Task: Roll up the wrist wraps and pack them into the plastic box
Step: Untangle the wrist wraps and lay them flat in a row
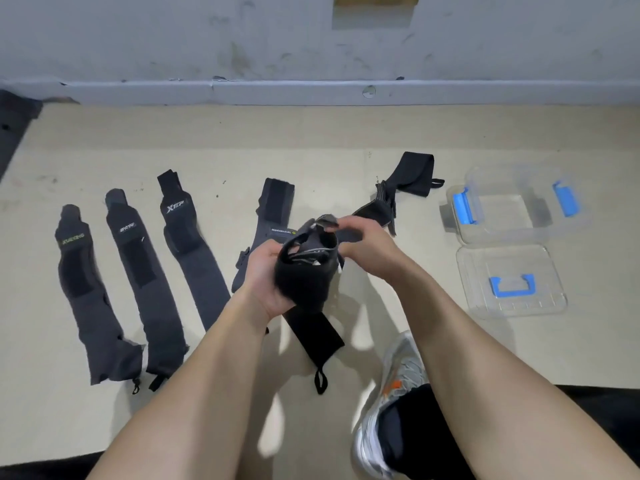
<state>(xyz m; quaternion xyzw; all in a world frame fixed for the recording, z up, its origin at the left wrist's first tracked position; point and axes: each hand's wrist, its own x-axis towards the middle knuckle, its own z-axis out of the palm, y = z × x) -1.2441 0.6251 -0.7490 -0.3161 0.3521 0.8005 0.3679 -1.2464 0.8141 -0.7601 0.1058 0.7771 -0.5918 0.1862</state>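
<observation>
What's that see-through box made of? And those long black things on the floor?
The box looks like clear, shiny hard plastic: you can see the floor through it, and its clips look like solid blue plastic. The wrist wraps look like soft, matte woven fabric, probably stretchy, with fuzzy fastening patches; their edges lie wavy and limp.

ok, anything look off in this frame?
The wrap being rolled, gripped by left hand and right hand, looks loose, and its tail is twisted and bunched midway. The other wraps lie flat; plastic box stands open, empty.
</observation>
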